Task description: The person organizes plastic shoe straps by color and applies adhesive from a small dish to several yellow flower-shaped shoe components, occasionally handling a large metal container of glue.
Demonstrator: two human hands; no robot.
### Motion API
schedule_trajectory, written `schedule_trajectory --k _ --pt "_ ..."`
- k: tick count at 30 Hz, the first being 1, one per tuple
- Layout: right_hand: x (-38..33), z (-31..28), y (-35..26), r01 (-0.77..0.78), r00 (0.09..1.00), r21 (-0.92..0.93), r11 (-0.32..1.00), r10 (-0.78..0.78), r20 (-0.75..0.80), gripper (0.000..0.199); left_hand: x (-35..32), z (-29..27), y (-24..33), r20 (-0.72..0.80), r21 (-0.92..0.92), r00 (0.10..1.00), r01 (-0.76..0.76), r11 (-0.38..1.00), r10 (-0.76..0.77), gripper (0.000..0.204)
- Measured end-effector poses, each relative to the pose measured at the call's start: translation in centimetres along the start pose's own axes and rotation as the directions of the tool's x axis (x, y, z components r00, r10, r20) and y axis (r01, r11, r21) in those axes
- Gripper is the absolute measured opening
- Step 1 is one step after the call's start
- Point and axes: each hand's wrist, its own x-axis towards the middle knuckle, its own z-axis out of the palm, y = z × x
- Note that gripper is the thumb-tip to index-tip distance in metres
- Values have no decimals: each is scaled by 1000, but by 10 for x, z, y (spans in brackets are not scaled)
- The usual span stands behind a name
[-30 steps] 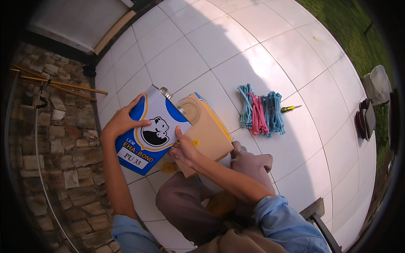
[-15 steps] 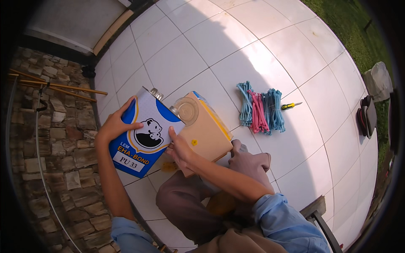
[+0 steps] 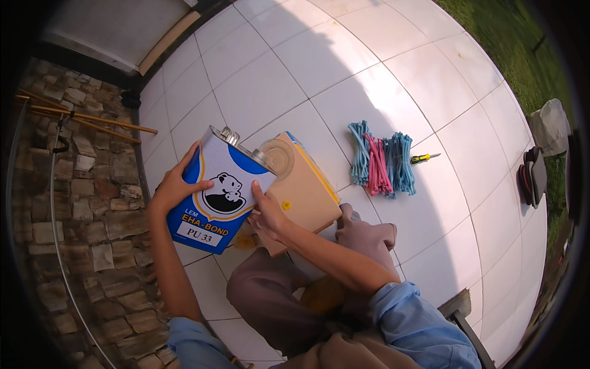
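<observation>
I hold a large rectangular blue-and-white metal can (image 3: 216, 195) with a panda picture, tilted over toward a tan board (image 3: 305, 192) that lies on the white tile floor. My left hand (image 3: 174, 186) grips the can's left side. On its right edge, my right hand (image 3: 268, 214) is pressed against the can, next to the board. A clear round lid or cup (image 3: 276, 157) sits at the can's top corner, over the board. The can's small metal spout (image 3: 229, 135) points away from me.
Bundles of blue and pink cords (image 3: 382, 162) lie on the tiles to the right, with a small screwdriver (image 3: 424, 158) beside them. Wooden sticks (image 3: 86, 118) lean on the stone wall at left. Sandals (image 3: 532, 176) rest at far right near grass. My knees are below the board.
The can has tipped and shifted slightly up and to the right, toward the board. Both hands kept their grip on it.
</observation>
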Motion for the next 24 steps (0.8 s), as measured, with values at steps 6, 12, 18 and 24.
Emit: schedule_trajectory --k 6,12,18,24 --pt "18 -12 7 181 983 -212 960 -174 51 55 -11 27 -47 -193 -224 966 -214 951 172 99" --pt "9 -6 12 187 973 -562 806 -232 -8 59 -34 62 -94 -316 -438 946 -209 874 68 106" --pt "-3 4 27 298 935 -778 553 -331 123 79 -70 94 -130 -528 -517 849 -312 797 -10 106" --pt "-14 26 44 527 841 -737 424 -386 379 86 -113 124 -173 -612 -626 760 -297 721 -219 89"
